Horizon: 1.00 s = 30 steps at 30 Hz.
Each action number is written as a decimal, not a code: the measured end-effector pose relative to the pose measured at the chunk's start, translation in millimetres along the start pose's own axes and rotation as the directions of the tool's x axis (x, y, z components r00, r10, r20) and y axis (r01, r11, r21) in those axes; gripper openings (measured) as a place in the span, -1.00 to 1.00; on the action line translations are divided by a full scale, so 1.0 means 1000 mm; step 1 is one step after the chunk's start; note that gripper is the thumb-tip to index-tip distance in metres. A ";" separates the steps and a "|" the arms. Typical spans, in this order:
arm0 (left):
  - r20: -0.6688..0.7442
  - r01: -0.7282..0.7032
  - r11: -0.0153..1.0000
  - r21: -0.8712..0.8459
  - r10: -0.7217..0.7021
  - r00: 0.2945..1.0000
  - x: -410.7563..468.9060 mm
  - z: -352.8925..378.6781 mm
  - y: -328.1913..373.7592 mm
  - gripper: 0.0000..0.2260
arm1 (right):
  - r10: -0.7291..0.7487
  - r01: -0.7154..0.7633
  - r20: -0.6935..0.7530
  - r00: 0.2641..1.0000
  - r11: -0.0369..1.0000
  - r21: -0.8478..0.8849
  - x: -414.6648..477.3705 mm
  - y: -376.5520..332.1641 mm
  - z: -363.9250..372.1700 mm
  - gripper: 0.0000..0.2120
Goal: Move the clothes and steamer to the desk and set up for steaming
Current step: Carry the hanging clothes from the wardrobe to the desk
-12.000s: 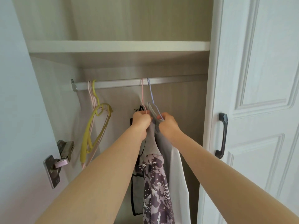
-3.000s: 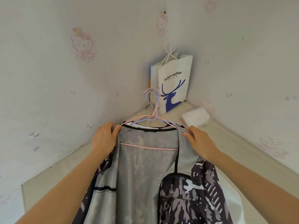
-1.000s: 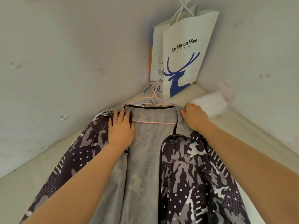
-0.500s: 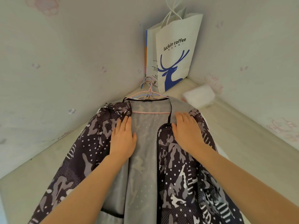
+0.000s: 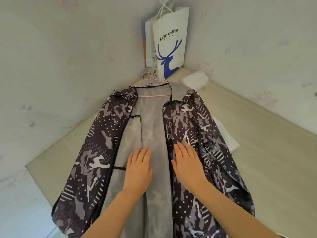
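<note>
Garment, item one: camouflage jacket, dark with a grey and white pattern, laid open on the tabletop, its pale grey lining exposed down the middle. Collar points toward the corner of the walls; the lower hem runs out of view at the near edge.

Hangers: pink and pale blue wire, hooks bunched at the collar, one pink bar visible across the neck opening; not yet removed.

Item two: white garment, mostly covered, showing only past the jacket's right edge.

Hands: left hand flat on the lining, fingers straight and together, holding nothing. Right hand flat on the inner edge of the right front panel, fingers likewise straight, holding nothing. Both appear to be pressing the cloth smooth.

Other: paper bag with blue deer print, upright in the corner; white folded pack near it.

Status, as judged: clothes delivered to the tabletop and being spread flat. Steamer not in view; fetching and readying it remain outstanding.
</note>
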<state>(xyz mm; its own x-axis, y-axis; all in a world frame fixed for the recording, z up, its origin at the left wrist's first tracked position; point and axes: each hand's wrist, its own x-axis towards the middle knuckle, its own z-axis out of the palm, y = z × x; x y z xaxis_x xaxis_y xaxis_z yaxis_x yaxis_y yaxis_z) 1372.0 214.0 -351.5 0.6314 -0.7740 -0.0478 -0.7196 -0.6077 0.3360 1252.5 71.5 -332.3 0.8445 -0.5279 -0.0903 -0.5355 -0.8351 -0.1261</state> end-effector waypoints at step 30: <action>0.173 -0.718 0.690 -0.088 0.721 0.671 -0.311 0.023 0.125 -0.63 | 0.691 -0.683 0.016 0.722 0.709 0.178 -0.456 -0.062 0.043 -0.47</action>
<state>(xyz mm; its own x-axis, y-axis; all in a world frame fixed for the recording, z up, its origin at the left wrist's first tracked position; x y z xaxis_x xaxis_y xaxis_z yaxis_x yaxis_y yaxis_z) 1079.1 375.1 -316.3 -0.1449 -0.9883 0.0478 -0.9247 0.1524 0.3489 900.7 370.6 -326.1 0.2395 -0.9563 -0.1680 -0.9576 -0.2041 -0.2033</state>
